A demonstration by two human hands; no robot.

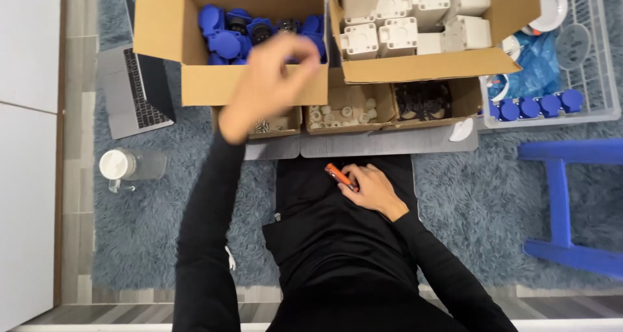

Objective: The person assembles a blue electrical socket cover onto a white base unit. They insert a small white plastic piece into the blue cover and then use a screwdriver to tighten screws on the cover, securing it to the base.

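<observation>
While the left hand (269,79) hovers blurred w/ curled fingers over a cardboard box (195,79) of blue plugs (227,43), grip unclear, the right hand (370,188) rests on the lap, closed around an orange screwdriver (339,175): slim, bright orange handle, tip hidden. White sockets (402,21) fill the next box.

This looks like a home room used as a makeshift assembly spot: the person sits on a shaggy grey rug (149,222) laid over a wood-look floor (78,79), with an open laptop (133,89) and a water bottle (126,165) beside them. Open cardboard boxes hold sorted parts in bulk, blue caps (227,37) in one and white housings (409,17) in another, with small trays of screws (272,124) and fittings in front. A wire basket (594,72) and a blue stool (571,202) stand to the right.
</observation>
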